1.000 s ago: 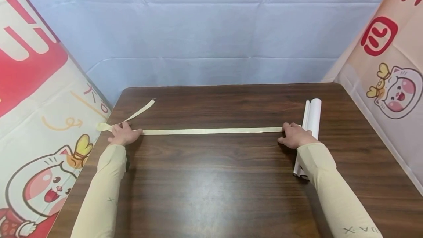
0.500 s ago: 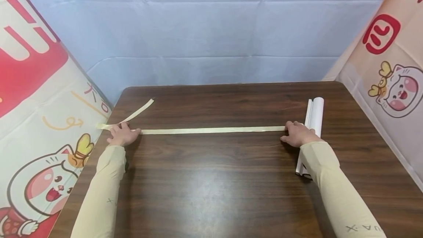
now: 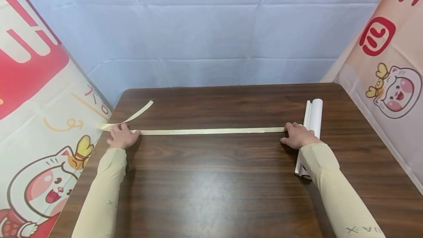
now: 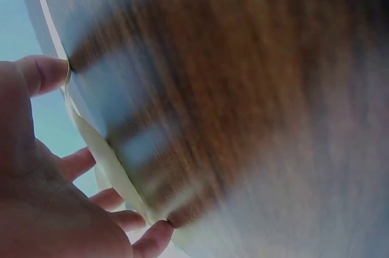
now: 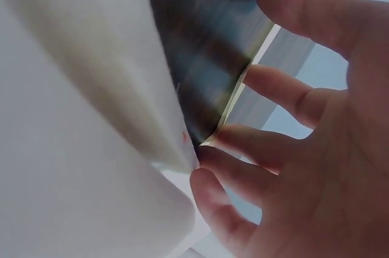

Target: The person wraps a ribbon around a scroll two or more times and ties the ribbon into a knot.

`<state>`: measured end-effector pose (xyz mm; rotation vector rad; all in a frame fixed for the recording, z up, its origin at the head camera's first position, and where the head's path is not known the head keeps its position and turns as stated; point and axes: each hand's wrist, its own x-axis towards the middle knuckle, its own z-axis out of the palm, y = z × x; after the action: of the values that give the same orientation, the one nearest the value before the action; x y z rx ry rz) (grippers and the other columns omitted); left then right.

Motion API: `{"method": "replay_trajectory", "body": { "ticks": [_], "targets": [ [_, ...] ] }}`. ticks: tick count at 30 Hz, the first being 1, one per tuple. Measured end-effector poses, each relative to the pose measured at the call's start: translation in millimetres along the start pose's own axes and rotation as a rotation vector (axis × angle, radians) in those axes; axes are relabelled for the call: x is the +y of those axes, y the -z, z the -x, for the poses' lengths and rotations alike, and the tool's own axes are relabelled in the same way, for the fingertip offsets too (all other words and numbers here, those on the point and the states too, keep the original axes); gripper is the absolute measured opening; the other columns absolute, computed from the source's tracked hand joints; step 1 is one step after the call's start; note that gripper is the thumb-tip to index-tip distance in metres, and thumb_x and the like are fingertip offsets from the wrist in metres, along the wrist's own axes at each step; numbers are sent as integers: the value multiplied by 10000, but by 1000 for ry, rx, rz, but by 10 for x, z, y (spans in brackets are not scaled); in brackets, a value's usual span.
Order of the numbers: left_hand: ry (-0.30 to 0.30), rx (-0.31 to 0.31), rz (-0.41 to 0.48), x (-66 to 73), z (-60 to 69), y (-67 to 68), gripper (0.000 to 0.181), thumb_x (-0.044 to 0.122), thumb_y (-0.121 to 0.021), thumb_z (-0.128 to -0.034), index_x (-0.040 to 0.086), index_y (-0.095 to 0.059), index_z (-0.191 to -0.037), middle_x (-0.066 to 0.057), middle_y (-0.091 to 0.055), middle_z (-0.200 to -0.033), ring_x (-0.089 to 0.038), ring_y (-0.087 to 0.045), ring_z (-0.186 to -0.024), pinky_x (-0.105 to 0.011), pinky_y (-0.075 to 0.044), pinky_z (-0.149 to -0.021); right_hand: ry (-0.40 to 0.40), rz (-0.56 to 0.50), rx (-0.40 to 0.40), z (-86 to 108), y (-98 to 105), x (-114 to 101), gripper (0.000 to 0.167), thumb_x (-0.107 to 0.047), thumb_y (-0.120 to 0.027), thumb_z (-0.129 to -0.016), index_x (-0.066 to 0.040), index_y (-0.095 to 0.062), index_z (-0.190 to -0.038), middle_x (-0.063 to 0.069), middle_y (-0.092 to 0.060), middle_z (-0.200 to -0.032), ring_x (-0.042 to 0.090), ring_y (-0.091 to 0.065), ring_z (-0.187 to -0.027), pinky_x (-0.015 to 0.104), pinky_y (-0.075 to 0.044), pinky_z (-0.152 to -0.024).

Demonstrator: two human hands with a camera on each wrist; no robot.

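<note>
A long pale yellow ribbon [image 3: 211, 131] lies straight across the brown table between my two hands. My left hand [image 3: 123, 136] presses its spread fingers on the ribbon near the table's left edge. Beyond those fingers the ribbon doubles back, and its loose tail [image 3: 140, 110] points away to the upper right. My right hand [image 3: 299, 135] rests its spread fingertips on the other end. Right by it stands a white roll-like object [image 3: 315, 116], partly hidden by hand and sleeve. In the left wrist view the ribbon [image 4: 112, 163] buckles slightly under the fingers.
The dark wood table [image 3: 205, 179] has rounded far corners. A pale blue cloth [image 3: 211, 39] hangs behind it. Printed cartoon panels stand close along the left [image 3: 43, 120] and right [image 3: 380, 76] sides.
My right hand has shifted slightly to the right along the ribbon. The ribbon's fold at the left edge lies flatter than before. My left hand stays put.
</note>
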<state>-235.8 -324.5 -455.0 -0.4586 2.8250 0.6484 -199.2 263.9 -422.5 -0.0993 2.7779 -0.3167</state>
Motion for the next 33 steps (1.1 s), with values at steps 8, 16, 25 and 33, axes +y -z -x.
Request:
{"method": "replay_trajectory", "body": {
  "ticks": [8,16,25,33],
  "targets": [
    [-13,44,6,30,4,-8,700,389,-462,-910,-94,-236,-1363,-402,-117,-1395,-550,-19,-1378,-772,-120,-984,-5,-12,3,9,13,14,483,-279,-593,-894,58,-480,-1222,355,-453,-1300,511,-461,-1177,689,-373,-864],
    [-37,52,10,62,36,-7,678,352,-429,-922,-109,-230,-1378,-413,-124,-1374,-560,-49,-1344,-768,-145,-956,-9,-27,15,27,14,5,484,-281,-594,-896,60,-482,-1222,348,-456,-1298,507,-474,-1164,670,-378,-861],
    [-48,64,3,54,50,-36,688,333,-443,-918,-118,-217,-1386,-429,-99,-1381,-573,-52,-1331,-776,-168,-951,27,-46,48,23,12,61,510,-295,-571,-922,76,-481,-1261,381,-445,-1309,550,-472,-1152,666,-409,-851],
    [-73,130,6,125,63,-7,683,305,-498,-877,-119,-264,-1359,-405,-83,-1418,-548,-93,-1325,-720,-217,-929,17,-69,141,120,162,168,518,-309,-537,-925,82,-467,-1257,373,-474,-1172,586,-437,-1076,625,-426,-763]
  ]
}}
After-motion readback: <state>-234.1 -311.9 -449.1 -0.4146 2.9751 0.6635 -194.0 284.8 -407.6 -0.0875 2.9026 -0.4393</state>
